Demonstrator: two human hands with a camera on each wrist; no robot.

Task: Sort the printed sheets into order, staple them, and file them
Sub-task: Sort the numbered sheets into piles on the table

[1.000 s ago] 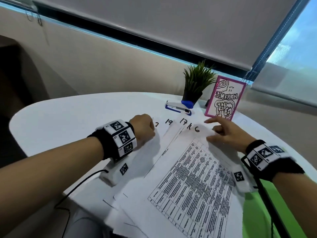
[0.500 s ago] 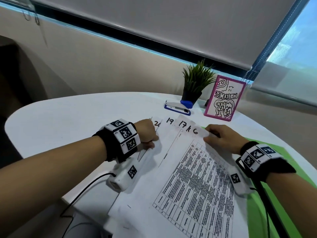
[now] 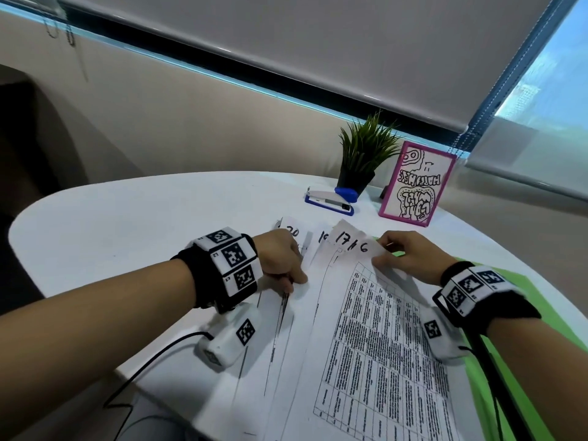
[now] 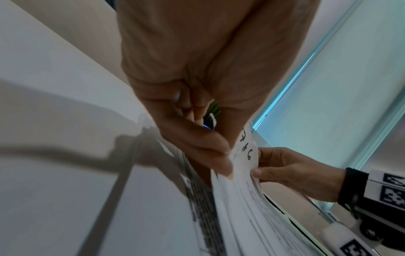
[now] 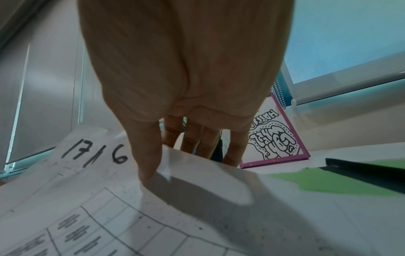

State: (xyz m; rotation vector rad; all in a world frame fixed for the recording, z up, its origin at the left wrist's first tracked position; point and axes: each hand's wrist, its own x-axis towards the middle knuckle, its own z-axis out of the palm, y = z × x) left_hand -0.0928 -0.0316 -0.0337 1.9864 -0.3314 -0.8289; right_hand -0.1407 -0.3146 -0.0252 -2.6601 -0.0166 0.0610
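Note:
Several printed sheets (image 3: 375, 338) with tables lie fanned on the white table, handwritten numbers 20, 19, 17 and 16 at their top edges. My right hand (image 3: 404, 254) pinches the top right corner of the uppermost sheet (image 5: 197, 199), thumb on top beside the "16", fingers underneath. My left hand (image 3: 283, 259) is curled at the left edge of the fan, its fingers (image 4: 203, 152) gripping the sheets' edges (image 4: 241, 187). A blue and white stapler (image 3: 331, 198) lies beyond the papers. A green folder (image 3: 521, 351) lies under the sheets at the right.
A small potted plant (image 3: 362, 160) and a pink-framed drawing (image 3: 416, 183) stand at the table's far side behind the stapler. The table's curved edge (image 3: 95, 198) runs to the left. Black cables (image 3: 136, 377) hang off the near edge.
Both hands have drawn closer to me with the fan of sheets. My right hand went from resting its fingers on the top sheet to pinching its corner. The sheet marked 20 now shows more.

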